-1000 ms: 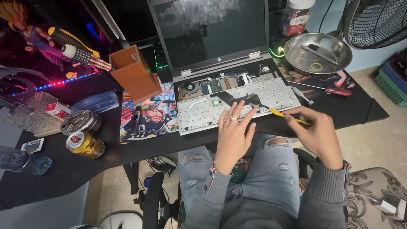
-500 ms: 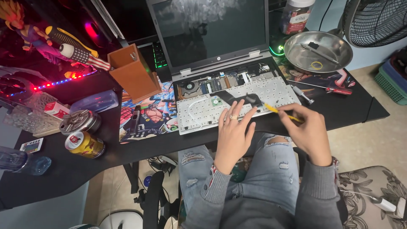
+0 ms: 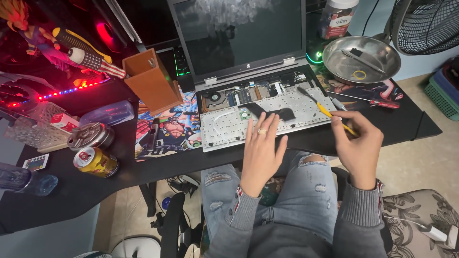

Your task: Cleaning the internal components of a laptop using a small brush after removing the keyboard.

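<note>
At frame centre, my left hand [image 3: 260, 150] is lying flat, fingers spread, on the upturned keyboard [image 3: 267, 119] of the laptop [image 3: 239, 43]. Right of it, my right hand [image 3: 356, 148] is pinching a yellow-handled screwdriver [image 3: 330, 113], tip angled onto the keyboard.

Keyboard underside [image 3: 267, 122]: we note silver-white, black ribbon.
Screwdriver [image 3: 334, 117]: yellow handle, black shaft.
Box [image 3: 150, 81]: orange-brown.
Mat [image 3: 167, 126]: multicoloured cartoon print.
Bowl [image 3: 334, 62]: silver.
Can [image 3: 95, 161]: yellow and red.

Single head-worn view, looking steeply down from above the seated person onto the counter [image 3: 143, 167]. It faces forward toward the opened laptop [image 3: 248, 62], close enough that knees, forearms and both hands fill the lower frame.
</note>
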